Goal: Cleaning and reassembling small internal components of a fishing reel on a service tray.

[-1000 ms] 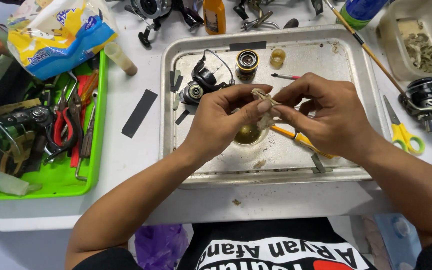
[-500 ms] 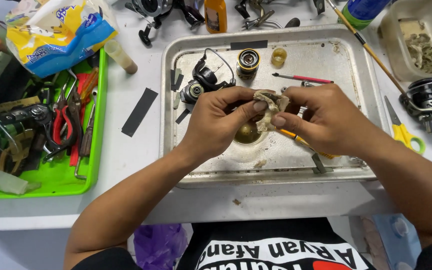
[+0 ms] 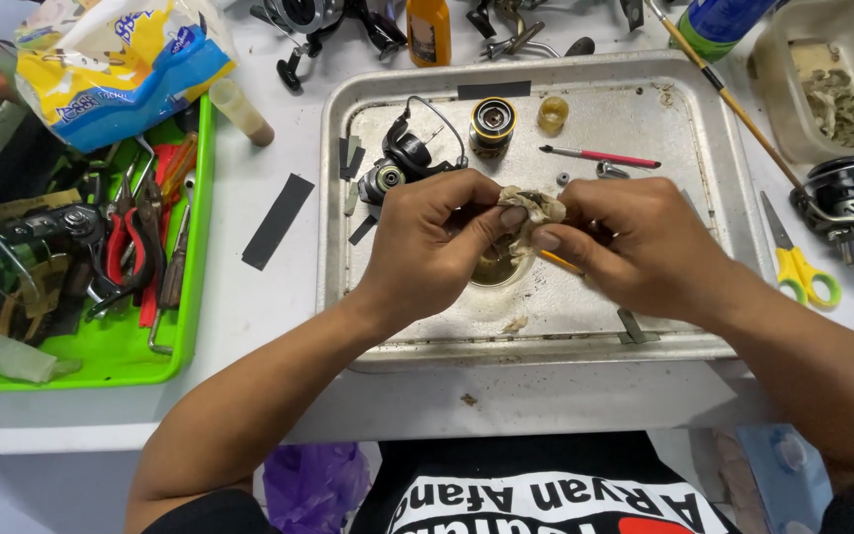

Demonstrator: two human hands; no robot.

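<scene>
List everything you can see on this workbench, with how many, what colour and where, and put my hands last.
metal tray: one, silver, centre of the table
crumpled rag: one, dirty beige, pinched between both hands over the tray
fishing reel body: one, black, tray's upper left
reel spool: one, black and gold, top of the tray
small cap: one, amber, beside the spool
pen-like tool: one, red and black, tray's upper right
green tray: one, bright green, left, full of pliers and tools
snack bag: one, yellow and blue, top left
scissors: one, yellow handles, right of the metal tray
black strip: one, between the trays
left hand: gripping the rag
right hand: gripping the rag
</scene>
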